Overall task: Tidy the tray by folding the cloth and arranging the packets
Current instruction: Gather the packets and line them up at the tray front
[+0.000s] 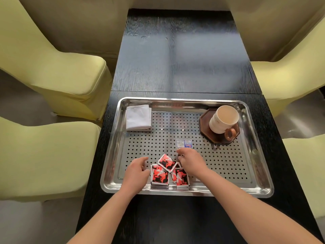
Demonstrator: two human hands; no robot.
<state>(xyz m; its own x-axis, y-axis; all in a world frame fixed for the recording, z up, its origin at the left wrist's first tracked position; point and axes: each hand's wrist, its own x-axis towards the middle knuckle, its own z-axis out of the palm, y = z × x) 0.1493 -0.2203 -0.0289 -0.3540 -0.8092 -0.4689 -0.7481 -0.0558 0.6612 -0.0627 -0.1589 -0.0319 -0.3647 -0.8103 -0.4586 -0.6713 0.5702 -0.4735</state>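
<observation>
Where the packets [168, 171] overlap, left hand [137, 170] and right hand [190, 162] either side.

Left hand [136, 170] and right hand [190, 162] close together, fingers curled.

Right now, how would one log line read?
cloth folded, far-left tray corner | left hand beside red packets | right hand over them

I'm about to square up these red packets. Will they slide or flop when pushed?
The red packets look flat and thin, so probably light and bendy. On the smooth perforated steel tray they likely slide readily. They overlap, so pushing one may drag its neighbours.
</observation>
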